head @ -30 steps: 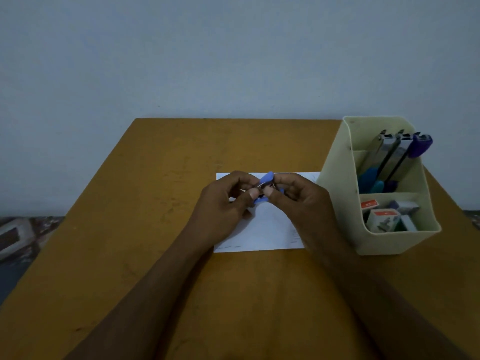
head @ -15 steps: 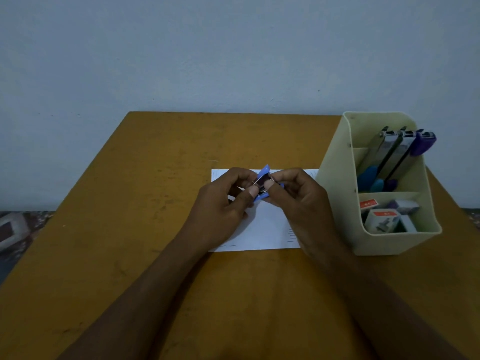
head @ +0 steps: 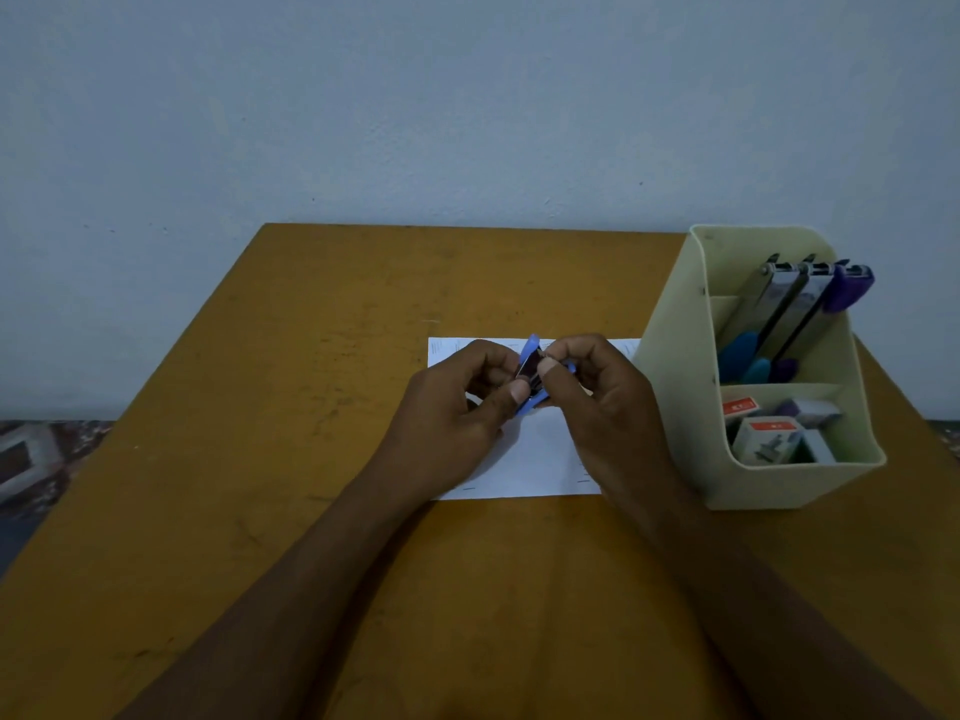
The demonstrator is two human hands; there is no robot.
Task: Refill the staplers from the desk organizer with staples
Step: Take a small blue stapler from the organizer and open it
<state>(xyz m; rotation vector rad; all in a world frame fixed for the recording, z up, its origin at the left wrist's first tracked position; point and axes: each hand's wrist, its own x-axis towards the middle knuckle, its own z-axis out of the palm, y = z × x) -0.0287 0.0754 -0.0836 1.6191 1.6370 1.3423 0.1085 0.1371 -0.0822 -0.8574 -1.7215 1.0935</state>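
Two hands, left hand (head: 452, 413) and right hand (head: 608, 402). Four staplers in all: one blue stapler (head: 531, 363), plus three staplers (head: 779, 304) in the one desk organizer (head: 670, 397). One sheet of paper (head: 540, 454), one table (head: 311, 407). At least three small boxes (head: 769, 439) (others may be hidden).

Blue stapler (head: 531, 368) — hinged open, tilted.

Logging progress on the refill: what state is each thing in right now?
blue stapler, hinged open, held between both hands
left hand, grips the blue stapler
right hand, pinches the blue stapler's top
sheet of paper, flat on the table, under the hands
desk organizer, upright
staplers, leaning in the organizer's rear compartment
staple boxes, in its front compartment; open or closed unclear
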